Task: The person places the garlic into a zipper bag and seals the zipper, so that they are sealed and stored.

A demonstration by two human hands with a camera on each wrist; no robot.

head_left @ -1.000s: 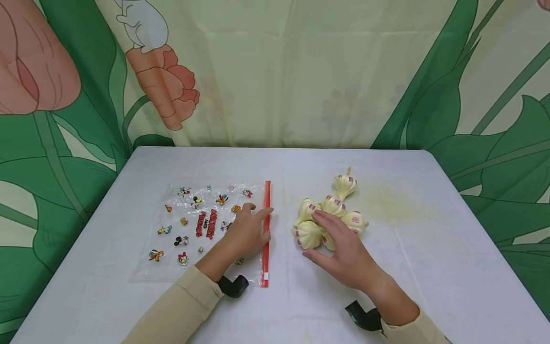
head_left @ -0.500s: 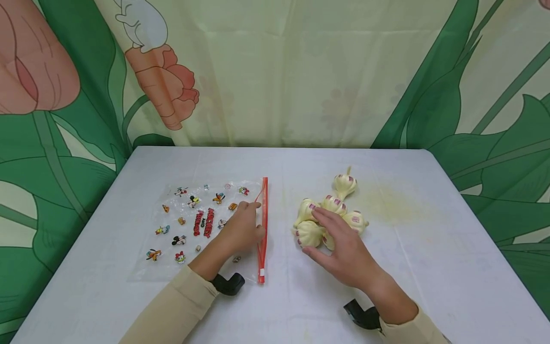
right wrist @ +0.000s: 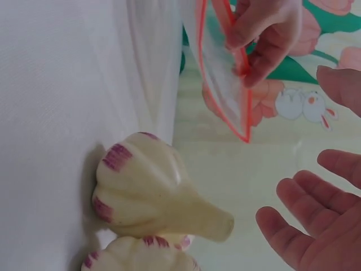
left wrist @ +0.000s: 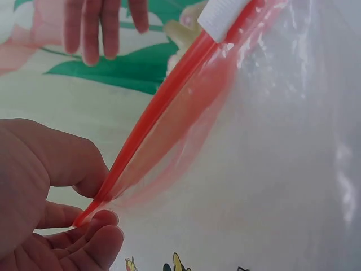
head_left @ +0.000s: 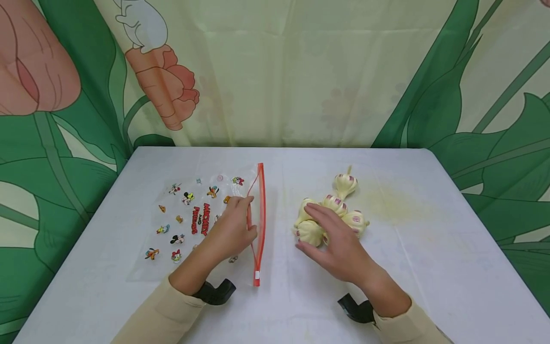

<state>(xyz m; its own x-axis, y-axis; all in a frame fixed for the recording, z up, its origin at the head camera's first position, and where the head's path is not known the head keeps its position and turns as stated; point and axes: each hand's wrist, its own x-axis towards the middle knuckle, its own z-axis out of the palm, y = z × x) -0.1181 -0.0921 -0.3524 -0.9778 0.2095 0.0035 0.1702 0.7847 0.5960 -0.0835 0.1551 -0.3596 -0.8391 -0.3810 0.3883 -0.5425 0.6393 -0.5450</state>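
Note:
A clear zip bag printed with cartoon figures lies on the left of the table, its red-edged mouth facing right and parted. My left hand pinches the upper red edge between thumb and fingers; in the left wrist view that red strip runs up from the fingertips and a gap shows below it. My right hand hovers over a cluster of garlic bulbs, thumb and fingers spread, partly hiding them. In the right wrist view the fingers stand apart from the nearest garlic bulb.
One garlic bulb sits at the back of the cluster, stem pointing away. A white cloth covers the table. Behind its far edge hangs a printed curtain with leaves and a rabbit on a carrot. Black camera mounts stick out at both wrists.
My left hand has drawn the bag's upper red edge leftward and up, so the mouth has parted from a flat strip. My right hand has shifted slightly left over the garlic.

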